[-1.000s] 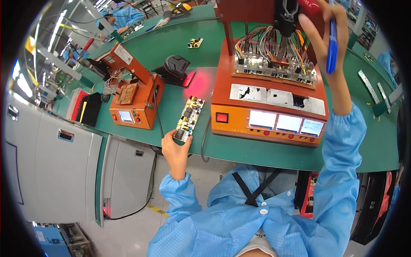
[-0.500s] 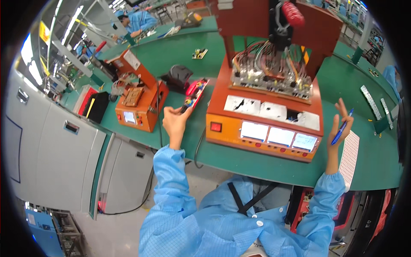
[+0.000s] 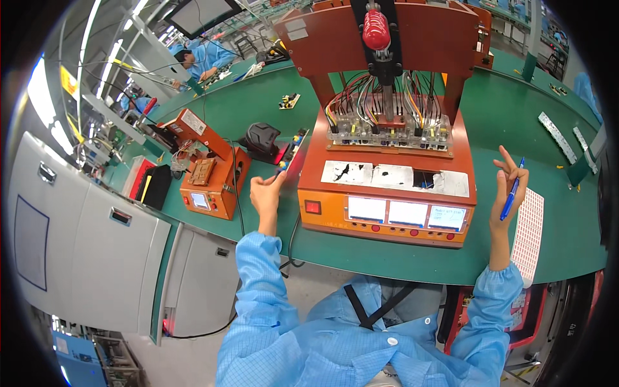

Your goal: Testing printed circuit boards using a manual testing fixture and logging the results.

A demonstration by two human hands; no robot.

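Observation:
Left of the large orange test machine (image 3: 387, 213), my left hand (image 3: 265, 198) pinches the near end of a narrow circuit board (image 3: 293, 158). Small yellow and blue parts show along the board, which is tilted almost edge-on. Beside its far part stands a black scanner (image 3: 261, 140), and red light falls on the board. On the machine's other side, my right hand (image 3: 508, 193) is raised, with a blue pen (image 3: 512, 198) held between its fingers. Some of those fingers stretch upward.
A smaller orange test machine (image 3: 216, 187) stands at the left. A red-and-white label sheet (image 3: 529, 235) lies by my right wrist. Farther back are a loose circuit board (image 3: 289, 101) and metallic strips (image 3: 558, 137). Cables hang over the front edge. A co-worker (image 3: 205, 59) sits far left.
My view has shifted, so the large machine appears farther left and more level. The board in my left hand has turned more edge-on. My right hand still holds the pen.

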